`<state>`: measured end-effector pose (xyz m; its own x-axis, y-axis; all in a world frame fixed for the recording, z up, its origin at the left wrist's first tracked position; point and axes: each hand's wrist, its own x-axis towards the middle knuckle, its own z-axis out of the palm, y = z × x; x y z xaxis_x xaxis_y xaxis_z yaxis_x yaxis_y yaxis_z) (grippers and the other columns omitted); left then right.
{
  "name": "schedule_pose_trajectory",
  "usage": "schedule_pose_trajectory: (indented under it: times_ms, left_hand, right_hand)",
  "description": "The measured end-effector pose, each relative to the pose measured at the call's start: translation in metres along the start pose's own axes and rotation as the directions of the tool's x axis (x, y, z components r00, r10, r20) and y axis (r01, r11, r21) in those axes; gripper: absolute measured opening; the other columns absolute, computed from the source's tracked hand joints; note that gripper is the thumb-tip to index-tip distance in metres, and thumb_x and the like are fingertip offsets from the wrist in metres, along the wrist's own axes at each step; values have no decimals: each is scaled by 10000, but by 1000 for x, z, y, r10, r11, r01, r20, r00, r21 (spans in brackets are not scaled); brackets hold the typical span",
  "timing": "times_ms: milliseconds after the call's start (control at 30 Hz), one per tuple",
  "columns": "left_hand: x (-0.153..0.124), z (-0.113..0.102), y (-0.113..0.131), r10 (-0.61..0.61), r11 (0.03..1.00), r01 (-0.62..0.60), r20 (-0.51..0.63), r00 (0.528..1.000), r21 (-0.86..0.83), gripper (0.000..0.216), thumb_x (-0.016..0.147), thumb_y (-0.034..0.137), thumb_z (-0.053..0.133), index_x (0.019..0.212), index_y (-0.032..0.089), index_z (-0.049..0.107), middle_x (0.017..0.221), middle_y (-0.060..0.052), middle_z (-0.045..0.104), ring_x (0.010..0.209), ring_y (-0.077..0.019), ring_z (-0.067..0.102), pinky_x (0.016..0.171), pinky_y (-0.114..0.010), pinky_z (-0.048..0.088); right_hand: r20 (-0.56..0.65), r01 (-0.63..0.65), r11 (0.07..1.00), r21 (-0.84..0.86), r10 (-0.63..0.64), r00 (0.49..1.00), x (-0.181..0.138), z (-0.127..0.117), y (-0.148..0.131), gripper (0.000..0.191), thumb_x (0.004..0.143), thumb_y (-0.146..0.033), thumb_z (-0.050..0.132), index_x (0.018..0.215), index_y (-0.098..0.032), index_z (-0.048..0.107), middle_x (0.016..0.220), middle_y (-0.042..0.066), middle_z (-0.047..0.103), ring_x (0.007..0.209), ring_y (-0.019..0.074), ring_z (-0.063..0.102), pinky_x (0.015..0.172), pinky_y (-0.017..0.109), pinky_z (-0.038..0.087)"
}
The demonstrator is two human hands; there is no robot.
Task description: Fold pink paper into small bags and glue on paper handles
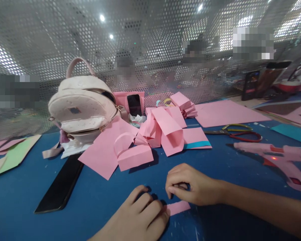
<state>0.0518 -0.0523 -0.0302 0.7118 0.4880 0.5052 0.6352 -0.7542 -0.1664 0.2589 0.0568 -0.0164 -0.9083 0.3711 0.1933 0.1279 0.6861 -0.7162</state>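
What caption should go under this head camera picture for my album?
Left hand and right hand rest at a pink paper strip on the blue table, near folded pink papers.

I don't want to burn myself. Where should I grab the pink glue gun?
Take the glue gun by its handle, the thick part slanting toward you at the right, reaching in from that side. It lies on its side, narrow tip pointing left, and its red light glows, so the tip is likely hot.
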Motion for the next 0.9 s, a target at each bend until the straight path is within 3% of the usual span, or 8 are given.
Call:
schedule_pose_trajectory:
  times_ms: [300, 567, 900]
  left_hand:
    - [-7, 2, 3, -26, 999, 29, 83, 996, -35, 301, 990, 232, 473, 1267, 202, 587, 926, -15, 627, 836, -184, 536, 959, -420, 365]
    - [-1, 2, 2, -11, 1000, 11, 12, 1000, -19, 209, 974, 151, 491, 1084, 179, 666, 869, 0, 624, 767, -162, 522, 931, -391, 384]
    - [-3, -1, 2, 1, 1000, 0, 56, 998, -17, 227, 985, 164, 467, 1123, 168, 647, 890, -15, 612, 784, -167, 529, 929, -396, 397]
  right_hand:
    - [15, 29, 999, -33, -28, 999, 0, 0, 1, 232, 851, -129, 486, 756, -158, 696, 629, -4, 620, 548, 98, 460, 579, 218, 368]
    - [14, 45, 998, -45, -44, 999, -2, 1, 4, 215, 835, -103, 494, 776, -158, 693, 622, -16, 605, 548, 92, 451, 586, 215, 366]
    - [41, 29, 998, -51, -27, 999, -1, 1, 0, 230, 842, -110, 485, 773, -158, 699, 637, -5, 629, 557, 99, 468, 586, 221, 368]
